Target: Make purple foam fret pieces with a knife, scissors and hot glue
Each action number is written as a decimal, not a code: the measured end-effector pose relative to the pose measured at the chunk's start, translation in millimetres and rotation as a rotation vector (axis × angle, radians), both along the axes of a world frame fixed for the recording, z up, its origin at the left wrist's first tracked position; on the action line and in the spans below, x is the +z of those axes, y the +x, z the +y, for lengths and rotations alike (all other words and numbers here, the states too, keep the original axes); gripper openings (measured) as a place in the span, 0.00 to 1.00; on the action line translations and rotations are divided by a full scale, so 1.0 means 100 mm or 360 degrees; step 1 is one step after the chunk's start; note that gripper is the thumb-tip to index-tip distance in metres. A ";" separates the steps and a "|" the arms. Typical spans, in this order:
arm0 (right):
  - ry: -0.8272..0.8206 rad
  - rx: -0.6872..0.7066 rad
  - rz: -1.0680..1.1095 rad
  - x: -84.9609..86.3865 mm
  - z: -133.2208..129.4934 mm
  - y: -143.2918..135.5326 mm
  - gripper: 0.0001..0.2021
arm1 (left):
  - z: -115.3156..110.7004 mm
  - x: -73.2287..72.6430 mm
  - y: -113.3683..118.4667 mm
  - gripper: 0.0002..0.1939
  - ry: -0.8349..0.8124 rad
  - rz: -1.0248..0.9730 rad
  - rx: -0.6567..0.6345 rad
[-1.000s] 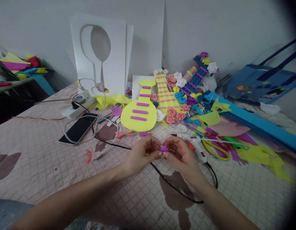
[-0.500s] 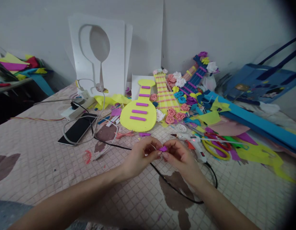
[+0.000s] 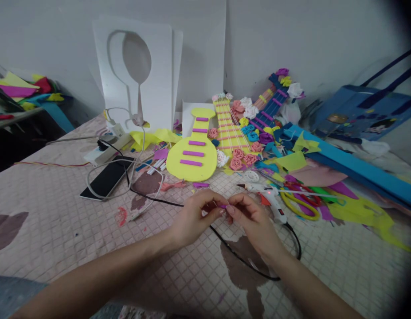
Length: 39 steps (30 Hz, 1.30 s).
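Fingertips of my left hand (image 3: 200, 217) and my right hand (image 3: 250, 219) meet over the table, pinching a small piece of purple paper (image 3: 223, 206) between them. Most of that piece is hidden by the fingers; a thin white stick seems to show by the left fingers. Just beyond lies a rolled purple strip (image 3: 201, 185). Behind it rests a yellow guitar-shaped cutout (image 3: 192, 173) with several purple bars across neck and body. A white glue gun (image 3: 273, 201) with a lit red light lies right of my right hand.
Yellow-handled scissors (image 3: 300, 208) and crepe paper scraps (image 3: 358, 212) lie right of the glue gun. Decorated paper instruments (image 3: 230, 128) lean at the back. A phone (image 3: 107, 177) and white cable sit left. The black cord (image 3: 245, 263) runs under my hands. A blue bag (image 3: 368, 110) stands right.
The purple piece shows less between my fingertips, and my right thumb and fingers have shifted over it. Both hands stay in nearly the same place.
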State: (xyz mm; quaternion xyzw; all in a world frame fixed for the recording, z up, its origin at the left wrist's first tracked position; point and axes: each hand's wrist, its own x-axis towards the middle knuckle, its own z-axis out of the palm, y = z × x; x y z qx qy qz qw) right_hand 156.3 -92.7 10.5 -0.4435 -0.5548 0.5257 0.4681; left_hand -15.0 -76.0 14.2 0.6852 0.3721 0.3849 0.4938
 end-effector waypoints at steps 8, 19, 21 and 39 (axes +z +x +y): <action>0.0558 -0.0183 -0.0639 0.04 -0.04 -0.01 0.04 | 0.00 -0.04 0.07 0.10 -0.0305 -0.0199 0.0015; 0.0923 0.0075 -0.1010 -0.10 -0.09 -0.01 0.27 | 0.09 -0.08 0.03 0.15 -0.0597 -0.0637 0.0101; 0.0798 0.0127 -0.0900 -0.03 -0.08 0.03 0.24 | 0.09 -0.06 0.02 0.15 -0.0607 -0.0660 0.0076; 0.0186 -0.0519 -0.2180 -0.20 0.22 1.22 0.17 | 0.09 0.01 0.03 0.19 -0.0948 -0.0650 0.0188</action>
